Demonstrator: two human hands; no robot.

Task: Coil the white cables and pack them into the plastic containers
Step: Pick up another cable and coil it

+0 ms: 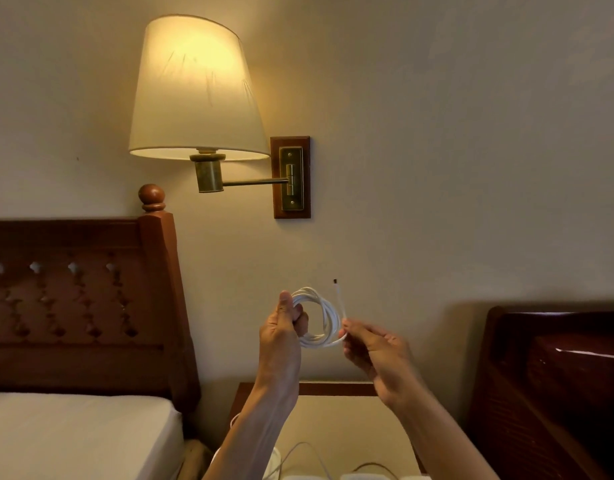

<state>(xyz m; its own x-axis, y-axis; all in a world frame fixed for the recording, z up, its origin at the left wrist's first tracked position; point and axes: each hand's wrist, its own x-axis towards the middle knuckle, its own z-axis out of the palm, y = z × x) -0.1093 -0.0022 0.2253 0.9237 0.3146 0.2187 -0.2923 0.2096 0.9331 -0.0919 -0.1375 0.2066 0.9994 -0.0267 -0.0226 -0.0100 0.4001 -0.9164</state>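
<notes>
A white cable (324, 315) is wound into a small coil, held up in front of the wall. My left hand (281, 336) grips the coil's left side, thumb upright over the loops. My right hand (374, 351) pinches the loose end just right of the coil, and the end sticks up to a dark-tipped plug (335, 281). More white cables (300, 452) trail over the nightstand (333, 389) below. White container rims (364, 477) show at the bottom edge, mostly cut off.
A lit wall lamp (198, 91) hangs above on a brass arm. A wooden headboard (80, 299) and white mattress (73, 434) fill the left. A dark glossy wooden headboard (555, 375) stands at the right.
</notes>
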